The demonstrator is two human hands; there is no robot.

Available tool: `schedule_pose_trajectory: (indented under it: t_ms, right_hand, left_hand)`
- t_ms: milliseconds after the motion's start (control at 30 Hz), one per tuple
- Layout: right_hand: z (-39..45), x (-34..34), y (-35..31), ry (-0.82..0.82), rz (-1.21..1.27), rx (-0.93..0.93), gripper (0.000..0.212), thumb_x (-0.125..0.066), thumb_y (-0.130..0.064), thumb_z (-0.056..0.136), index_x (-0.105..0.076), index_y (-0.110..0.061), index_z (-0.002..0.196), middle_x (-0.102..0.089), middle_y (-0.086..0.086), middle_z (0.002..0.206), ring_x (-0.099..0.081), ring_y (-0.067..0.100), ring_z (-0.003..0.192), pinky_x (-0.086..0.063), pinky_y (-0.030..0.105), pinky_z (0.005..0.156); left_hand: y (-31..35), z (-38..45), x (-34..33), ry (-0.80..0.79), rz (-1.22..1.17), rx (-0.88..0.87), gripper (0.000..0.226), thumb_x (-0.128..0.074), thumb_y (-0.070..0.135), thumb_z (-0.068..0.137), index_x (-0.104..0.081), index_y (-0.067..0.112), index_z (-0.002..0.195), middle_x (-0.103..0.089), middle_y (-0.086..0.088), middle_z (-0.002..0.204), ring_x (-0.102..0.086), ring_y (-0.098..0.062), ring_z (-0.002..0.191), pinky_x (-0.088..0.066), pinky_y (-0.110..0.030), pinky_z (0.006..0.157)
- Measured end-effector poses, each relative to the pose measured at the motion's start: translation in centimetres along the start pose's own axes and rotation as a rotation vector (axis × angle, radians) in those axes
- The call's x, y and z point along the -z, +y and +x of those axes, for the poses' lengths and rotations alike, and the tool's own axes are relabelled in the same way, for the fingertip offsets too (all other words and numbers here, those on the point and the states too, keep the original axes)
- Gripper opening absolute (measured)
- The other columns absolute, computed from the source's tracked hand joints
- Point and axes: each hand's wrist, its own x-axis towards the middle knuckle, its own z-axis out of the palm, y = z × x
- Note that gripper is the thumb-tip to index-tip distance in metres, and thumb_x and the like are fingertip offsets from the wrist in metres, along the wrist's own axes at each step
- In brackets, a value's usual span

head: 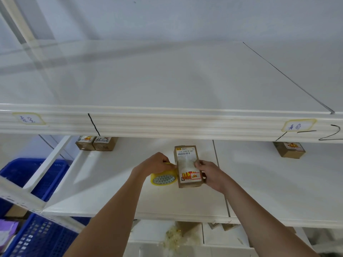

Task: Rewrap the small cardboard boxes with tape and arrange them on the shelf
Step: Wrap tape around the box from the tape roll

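A small brown cardboard box [187,165] with a barcode label and a colourful sticker stands on the white middle shelf [111,182]. My right hand [208,174] grips its right side, thumb on the front face. My left hand [155,163] grips a yellow roll of clear tape [163,179] right beside the box's left edge; the fingers pinch at the tape near the box. Shiny tape covers the middle of the box's face.
Two small boxes [96,142] sit at the back left of the shelf and one more box [289,149] at the back right. The upper shelf edge [167,123] carries handwritten labels. Blue plastic crates [37,234] stand at lower left. Tape scraps [174,236] lie on the lower shelf.
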Motion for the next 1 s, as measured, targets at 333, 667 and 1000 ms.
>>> schedule_pose_trajectory:
  t_ms: [333,667,1000]
  right_hand:
    - [0.6,-3.1,-1.2,0.265,-0.569,0.013,0.098,-0.094,-0.043,0.062,-0.033,-0.014,0.133,-0.037,0.005,0.124,-0.055,0.009,0.086,-0.047,0.016,0.049]
    - [1.3,-2.4,-0.9,0.352,-0.61,0.118,0.082,-0.09,-0.05,0.056,-0.048,-0.021,0.12,-0.062,-0.003,0.107,-0.065,0.011,0.088,-0.054,0.025,0.059]
    - [0.5,-1.8,-1.1,0.371,-0.59,0.11,0.062,-0.086,-0.045,0.061,-0.055,-0.02,0.109,-0.066,-0.006,0.095,-0.065,0.009,0.083,-0.051,0.026,0.06]
  left_hand:
    - [2.0,0.2,-1.2,0.048,0.135,-0.038,0.036,-0.071,0.044,0.089,-0.074,0.011,0.103,-0.072,-0.005,0.096,-0.069,-0.021,0.086,-0.056,-0.031,0.076]
    - [1.8,-0.3,0.0,-0.019,0.073,-0.049,0.04,-0.064,0.051,0.092,-0.074,0.018,0.112,-0.072,0.001,0.104,-0.067,-0.017,0.093,-0.055,-0.031,0.085]
    - [0.5,0.7,0.6,0.045,-0.037,0.008,0.036,-0.079,0.054,0.078,-0.077,0.019,0.087,-0.07,0.002,0.087,-0.066,-0.017,0.087,-0.053,-0.029,0.074]
